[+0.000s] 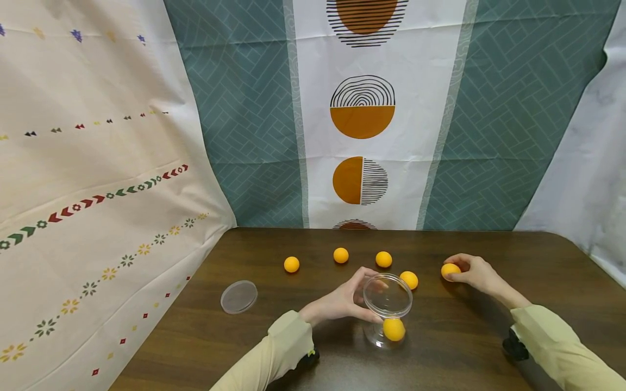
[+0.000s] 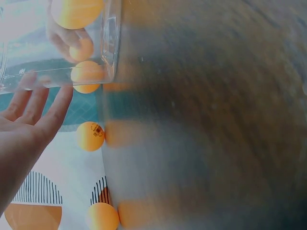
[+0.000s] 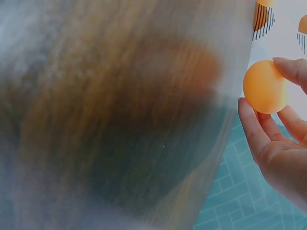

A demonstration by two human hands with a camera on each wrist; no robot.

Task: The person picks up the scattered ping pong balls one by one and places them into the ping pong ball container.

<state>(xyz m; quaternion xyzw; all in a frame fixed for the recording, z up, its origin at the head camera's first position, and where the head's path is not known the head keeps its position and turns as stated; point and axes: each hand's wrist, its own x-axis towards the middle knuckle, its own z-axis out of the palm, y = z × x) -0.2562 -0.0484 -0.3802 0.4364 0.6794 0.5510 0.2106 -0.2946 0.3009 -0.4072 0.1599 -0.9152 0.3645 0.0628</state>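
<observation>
My left hand (image 1: pixel 342 302) holds a clear plastic jar (image 1: pixel 402 314) by its side, thumb at the front and fingers behind. The jar stands upright and uncovered on the table, with one orange ping-pong ball (image 1: pixel 393 329) inside. Off to the right, my right hand (image 1: pixel 481 276) pinches another orange ping-pong ball (image 3: pixel 265 87) between thumb and fingertips. In the head view this held ball is low over the table; whether it touches the wood I cannot tell. Just behind the jar lies a loose ball (image 1: pixel 408 280).
Three more orange balls, a left one (image 1: pixel 291 264), a middle one (image 1: pixel 340 255) and a right one (image 1: pixel 383 259), lie toward the back of the dark wooden table (image 1: pixel 195 347). A clear round lid (image 1: pixel 239 297) lies at the left. Patterned cloths (image 1: pixel 244 108) hang behind and beside the table.
</observation>
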